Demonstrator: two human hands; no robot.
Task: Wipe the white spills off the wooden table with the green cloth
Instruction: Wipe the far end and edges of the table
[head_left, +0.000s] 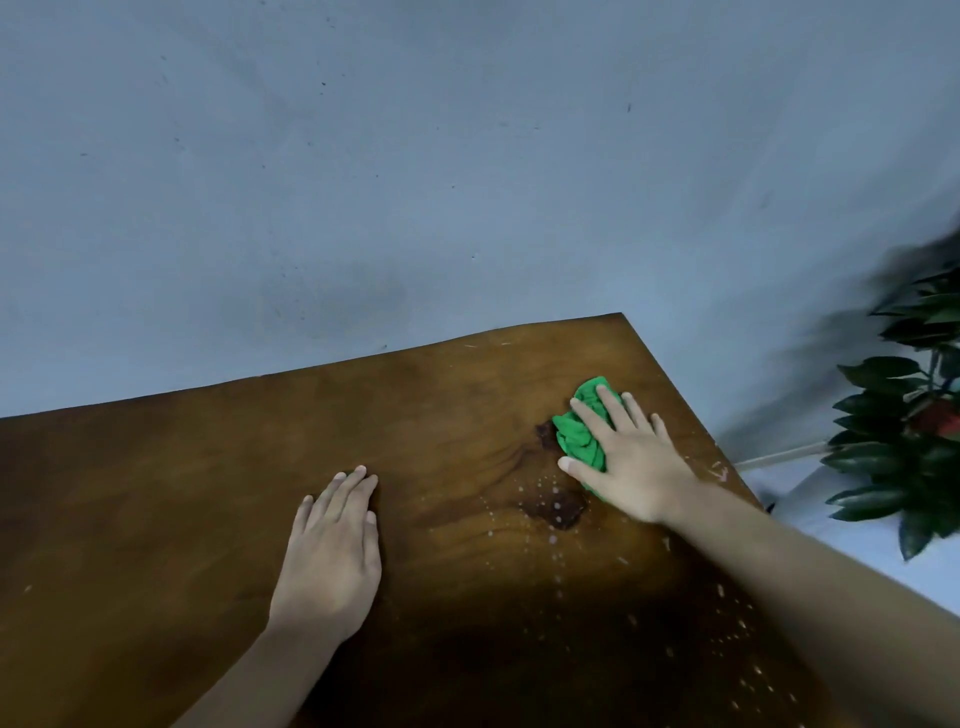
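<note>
The green cloth (576, 436) lies crumpled on the wooden table (208, 493) near its far right corner. My right hand (628, 457) presses flat on top of the cloth, fingers spread, covering its right part. White spills (556, 506) speckle the wood just below the cloth around a dark knot, and more specks (737, 639) trail toward the near right edge beside my forearm. My left hand (332, 556) rests palm down on bare wood at the middle, fingers together, holding nothing.
A grey-blue wall (415, 182) rises right behind the table's far edge. A dark-leaved potted plant (914, 426) stands off the table's right side, above a pale floor. The table's right edge runs diagonally toward me.
</note>
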